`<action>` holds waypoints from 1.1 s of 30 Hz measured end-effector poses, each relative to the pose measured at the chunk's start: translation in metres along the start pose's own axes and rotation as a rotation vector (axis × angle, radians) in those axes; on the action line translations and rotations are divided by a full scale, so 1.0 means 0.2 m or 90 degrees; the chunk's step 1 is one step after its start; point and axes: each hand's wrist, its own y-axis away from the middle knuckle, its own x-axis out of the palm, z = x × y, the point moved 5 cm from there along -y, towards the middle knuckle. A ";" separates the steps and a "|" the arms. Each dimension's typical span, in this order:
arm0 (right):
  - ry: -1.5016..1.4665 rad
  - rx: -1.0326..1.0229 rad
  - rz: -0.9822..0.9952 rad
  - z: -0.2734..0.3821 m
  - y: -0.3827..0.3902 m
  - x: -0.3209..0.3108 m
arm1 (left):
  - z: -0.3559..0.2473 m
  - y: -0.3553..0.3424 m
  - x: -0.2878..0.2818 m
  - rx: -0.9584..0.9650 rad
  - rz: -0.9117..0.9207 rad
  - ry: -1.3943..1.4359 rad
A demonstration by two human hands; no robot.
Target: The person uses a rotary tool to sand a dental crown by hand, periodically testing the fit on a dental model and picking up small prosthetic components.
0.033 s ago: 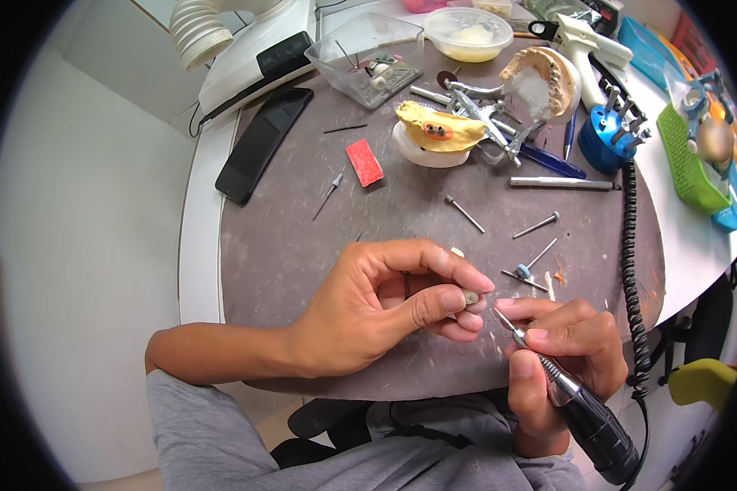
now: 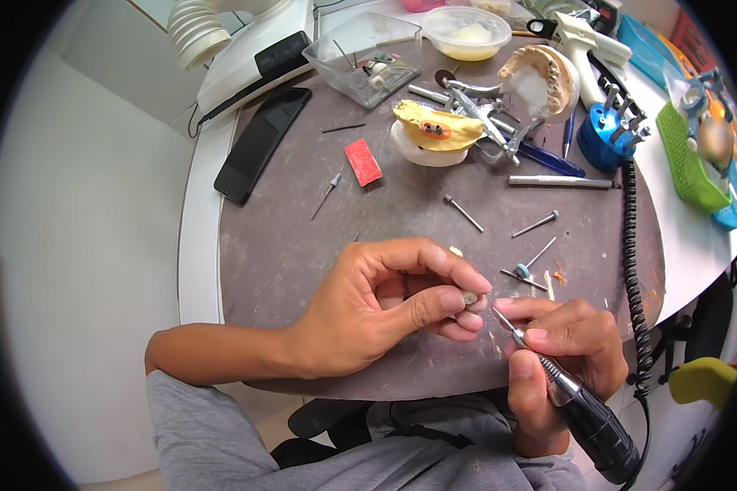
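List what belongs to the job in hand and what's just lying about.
Job in hand: small pale tooth-like piece, left hand; black rotary handpiece with thin bur, right hand.

Apparently just lying about: smartphone, red block, green basket.

The handpiece (image 2: pixel 586 416) is black and silver.

The counter (image 2: pixel 287 270) has a rounded, scuffed, grey-brown top with a white border. On its left lies a phone (image 2: pixel 264 147), near a clear tray (image 2: pixel 332 78). Rightward are a red block (image 2: pixel 363 162), a model (image 2: pixel 436 131), loose burs (image 2: pixel 464 214) and a blue stand (image 2: pixel 596 152).
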 end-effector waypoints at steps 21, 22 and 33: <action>-0.013 0.084 0.014 -0.01 -0.01 0.01 | 0.00 0.00 0.01 -0.009 -0.022 -0.037; -0.002 0.078 0.021 -0.01 -0.02 0.01 | 0.00 0.00 0.01 -0.015 -0.026 -0.035; 0.063 0.051 0.046 0.00 -0.03 0.03 | 0.01 0.00 0.01 0.004 0.004 -0.032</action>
